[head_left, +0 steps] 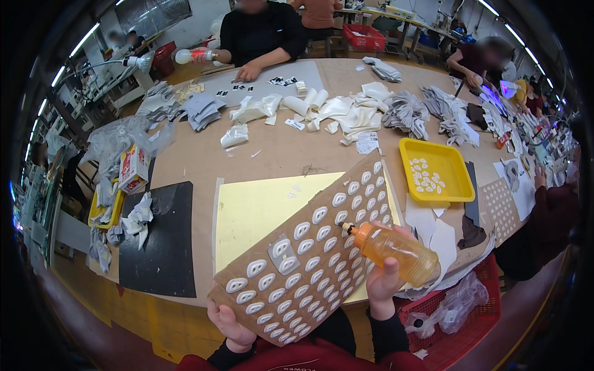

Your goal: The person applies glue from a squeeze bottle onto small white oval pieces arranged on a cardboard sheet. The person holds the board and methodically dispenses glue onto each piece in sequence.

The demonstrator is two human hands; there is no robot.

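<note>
"What lights the room around the brown-topped worktable (185,162)?"
"Fluorescent tubes (85,39) above, to its left and right, plus an arm lamp (143,62) by its far left corner."
"Beyond its far edge?"
"A pale wall (204,15) and a long workbench (408,22)."
"The floor (133,316)?"
"Yellowish and dull red, below its near-left edge."

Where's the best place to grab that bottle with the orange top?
Likely the broad body of the bottle, from the lower right, as the right hand does: the narrow nozzle points up and left, away from that side.
</note>
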